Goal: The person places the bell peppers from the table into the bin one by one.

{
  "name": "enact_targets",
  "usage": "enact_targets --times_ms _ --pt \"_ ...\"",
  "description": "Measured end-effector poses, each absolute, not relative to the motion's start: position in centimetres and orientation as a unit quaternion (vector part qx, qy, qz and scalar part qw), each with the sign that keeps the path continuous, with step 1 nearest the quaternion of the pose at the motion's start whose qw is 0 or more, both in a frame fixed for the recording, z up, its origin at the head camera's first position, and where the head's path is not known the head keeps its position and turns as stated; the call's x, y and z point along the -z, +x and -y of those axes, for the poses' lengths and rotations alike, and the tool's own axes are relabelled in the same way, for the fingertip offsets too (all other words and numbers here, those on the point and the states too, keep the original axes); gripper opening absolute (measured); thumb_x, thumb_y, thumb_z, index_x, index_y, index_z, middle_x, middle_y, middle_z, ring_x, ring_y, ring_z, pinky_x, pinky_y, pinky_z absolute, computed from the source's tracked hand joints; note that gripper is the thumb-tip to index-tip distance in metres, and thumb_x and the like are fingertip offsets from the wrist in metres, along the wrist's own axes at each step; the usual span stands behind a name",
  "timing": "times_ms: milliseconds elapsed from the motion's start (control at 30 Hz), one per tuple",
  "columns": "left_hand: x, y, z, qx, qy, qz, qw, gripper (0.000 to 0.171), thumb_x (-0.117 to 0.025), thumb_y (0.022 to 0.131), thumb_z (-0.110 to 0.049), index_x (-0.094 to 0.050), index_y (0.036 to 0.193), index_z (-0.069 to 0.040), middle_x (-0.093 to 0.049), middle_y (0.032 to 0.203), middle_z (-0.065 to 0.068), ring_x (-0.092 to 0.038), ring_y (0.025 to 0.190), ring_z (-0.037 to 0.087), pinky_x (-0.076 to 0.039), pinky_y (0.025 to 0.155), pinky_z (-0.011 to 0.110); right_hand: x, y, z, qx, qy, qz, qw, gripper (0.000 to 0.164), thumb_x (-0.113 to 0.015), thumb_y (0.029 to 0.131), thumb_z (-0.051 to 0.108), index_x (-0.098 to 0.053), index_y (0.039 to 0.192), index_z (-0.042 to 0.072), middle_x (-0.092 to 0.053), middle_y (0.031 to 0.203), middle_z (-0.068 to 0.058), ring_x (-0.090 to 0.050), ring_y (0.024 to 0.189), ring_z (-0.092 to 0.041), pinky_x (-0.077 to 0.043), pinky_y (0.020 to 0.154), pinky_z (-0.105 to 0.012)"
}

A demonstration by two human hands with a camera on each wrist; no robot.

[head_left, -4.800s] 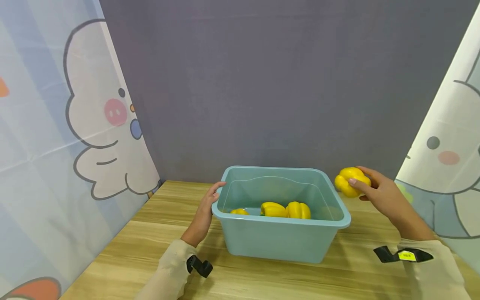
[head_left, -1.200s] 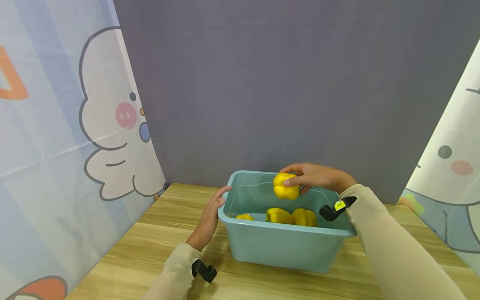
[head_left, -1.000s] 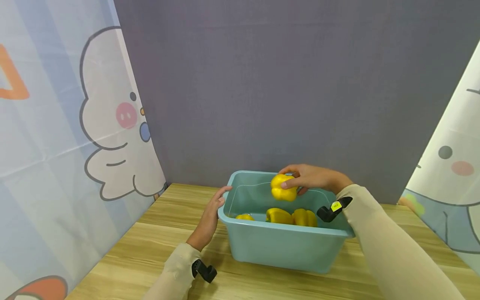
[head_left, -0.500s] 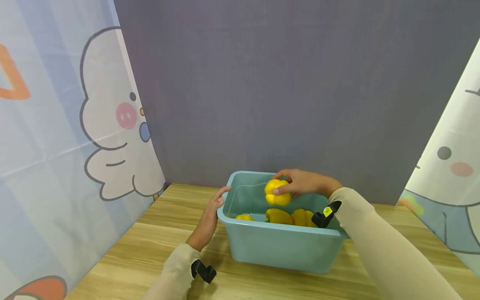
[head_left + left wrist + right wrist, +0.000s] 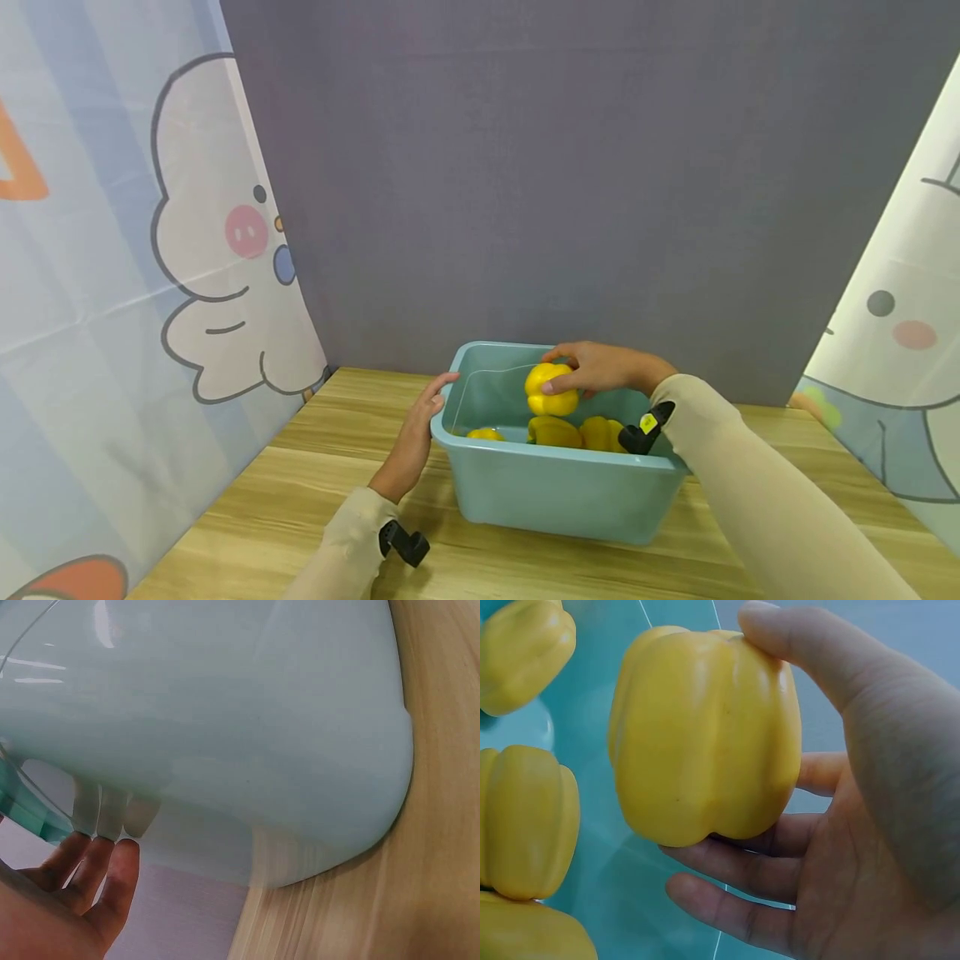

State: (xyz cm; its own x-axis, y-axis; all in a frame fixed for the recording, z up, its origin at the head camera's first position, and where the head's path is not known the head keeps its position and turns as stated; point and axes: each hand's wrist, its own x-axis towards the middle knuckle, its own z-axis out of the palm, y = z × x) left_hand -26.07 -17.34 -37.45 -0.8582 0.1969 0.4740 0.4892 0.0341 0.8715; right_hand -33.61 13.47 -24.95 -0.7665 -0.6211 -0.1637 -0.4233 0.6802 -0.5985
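My right hand holds a yellow bell pepper inside the top of a light blue-green plastic bin. In the right wrist view the thumb lies at one end of the held pepper, with fingers under the other. Lower in the bin lie more yellow bell peppers: one just below the held one, one to its right, and one at the left, mostly hidden by the front rim. My left hand rests against the bin's left side; its fingertips touch the outer wall.
The bin stands on a wood-grain table. Behind it rises a dark grey cloth backdrop. Cartoon-printed curtains flank the table at left and right. Each wrist wears a black strap mount.
My right hand has carried the pepper from outside the bin's right side to over it, then leftward and lower inside. The left hand stays at the bin's left side.
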Motion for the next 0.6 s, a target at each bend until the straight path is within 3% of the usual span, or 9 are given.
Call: enact_targets --times_ms 233,600 --pt "37.41 -26.03 17.27 0.654 -0.242 0.707 0.117 0.056 -0.034 0.105 -0.039 -0.037 0.153 -0.011 -0.036 0.153 0.011 -0.044 0.124 0.048 -0.040 0.096 0.057 25.00 -33.60 -13.52 0.277 -0.292 -0.898 0.180 0.081 -0.070 0.089 0.054 -0.042 0.151 0.011 -0.056 0.135 -0.008 -0.057 0.116 -0.023 -0.054 0.085 -0.042" --pt "37.46 -26.05 17.17 0.655 -0.242 0.706 0.115 0.055 -0.033 0.105 -0.039 -0.037 0.153 -0.013 -0.034 0.155 0.010 -0.042 0.126 0.047 -0.039 0.097 0.054 24.73 -33.70 -13.91 0.306 -0.303 -0.887 0.169 0.063 -0.064 0.097 0.043 -0.048 0.147 0.009 -0.068 0.107 -0.004 -0.062 0.106 -0.031 -0.053 0.086 -0.042"
